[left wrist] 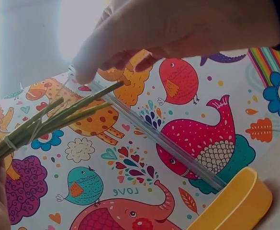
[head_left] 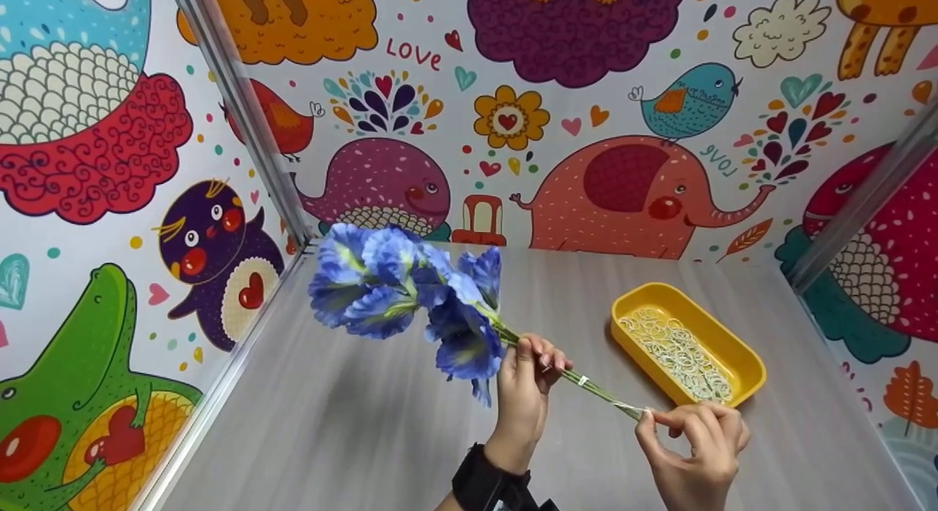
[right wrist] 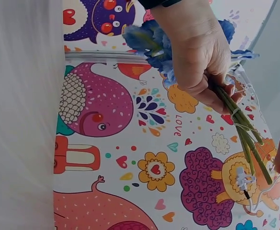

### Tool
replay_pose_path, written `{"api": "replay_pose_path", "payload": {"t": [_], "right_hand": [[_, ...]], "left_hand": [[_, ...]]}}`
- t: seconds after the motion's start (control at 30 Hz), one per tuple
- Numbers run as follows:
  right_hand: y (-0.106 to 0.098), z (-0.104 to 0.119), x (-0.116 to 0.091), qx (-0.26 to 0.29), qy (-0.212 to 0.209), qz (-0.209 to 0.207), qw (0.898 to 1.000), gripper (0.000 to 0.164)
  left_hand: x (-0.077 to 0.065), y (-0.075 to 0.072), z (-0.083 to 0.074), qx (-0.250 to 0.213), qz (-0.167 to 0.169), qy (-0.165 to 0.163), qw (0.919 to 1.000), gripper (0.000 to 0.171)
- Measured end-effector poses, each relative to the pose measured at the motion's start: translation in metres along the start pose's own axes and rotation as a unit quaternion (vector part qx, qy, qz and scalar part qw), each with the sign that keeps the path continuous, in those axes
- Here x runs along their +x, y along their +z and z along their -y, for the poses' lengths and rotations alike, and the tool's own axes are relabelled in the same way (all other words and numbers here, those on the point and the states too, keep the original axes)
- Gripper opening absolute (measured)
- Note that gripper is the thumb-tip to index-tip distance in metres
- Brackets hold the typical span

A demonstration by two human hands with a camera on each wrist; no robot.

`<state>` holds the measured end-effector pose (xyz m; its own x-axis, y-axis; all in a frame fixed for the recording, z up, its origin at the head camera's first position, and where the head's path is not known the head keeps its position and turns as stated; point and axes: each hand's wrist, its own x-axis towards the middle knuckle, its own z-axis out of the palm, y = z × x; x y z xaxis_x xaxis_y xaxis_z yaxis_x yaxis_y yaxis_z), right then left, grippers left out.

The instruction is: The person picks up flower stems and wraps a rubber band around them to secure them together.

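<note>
A bunch of blue artificial flowers (head_left: 410,284) is held up, blooms toward the left and green stems (head_left: 604,394) running down to the right. My left hand (head_left: 529,375) grips the stems just below the blooms. Near the stem ends, my right hand (head_left: 696,449) pinches a thin white rubber band (head_left: 627,406) between thumb and forefinger. The band stretches from the stems to those fingertips. Higher up, a white wrap (head_left: 583,380) circles the stems. In the left wrist view, loops lie round the stems (left wrist: 53,117), whose cut ends stick out unevenly.
On the right of the grey tabletop (head_left: 330,438) stands a yellow tray (head_left: 747,364) with many pale rubber bands (head_left: 674,353). Printed cartoon panels wall in the back and sides, joined by metal corner posts (head_left: 242,108). A black strap (head_left: 487,482) is round my left wrist.
</note>
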<state>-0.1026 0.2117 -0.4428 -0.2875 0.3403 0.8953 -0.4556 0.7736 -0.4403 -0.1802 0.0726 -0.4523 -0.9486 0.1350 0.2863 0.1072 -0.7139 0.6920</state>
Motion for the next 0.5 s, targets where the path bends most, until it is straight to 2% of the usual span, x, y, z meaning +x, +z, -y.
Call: {"api": "replay_pose_path", "payload": {"t": [0.13, 0.33, 0.5], "right_hand": [[0.001, -0.002, 0.001, 0.003, -0.029, 0.02, 0.999, 0.055], [0.007, -0.002, 0.008, 0.04, -0.087, 0.048, 0.994, 0.049], [0.009, -0.008, 0.01, 0.036, -0.112, 0.098, 0.988, 0.044]], "left_hand": [[0.0, -0.001, 0.0, 0.015, 0.018, -0.012, 0.9997, 0.035], [0.002, -0.005, 0.003, 0.043, 0.059, -0.012, 0.9973, 0.037], [0.004, -0.006, 0.005, 0.057, 0.083, -0.01, 0.9948, 0.04]]}}
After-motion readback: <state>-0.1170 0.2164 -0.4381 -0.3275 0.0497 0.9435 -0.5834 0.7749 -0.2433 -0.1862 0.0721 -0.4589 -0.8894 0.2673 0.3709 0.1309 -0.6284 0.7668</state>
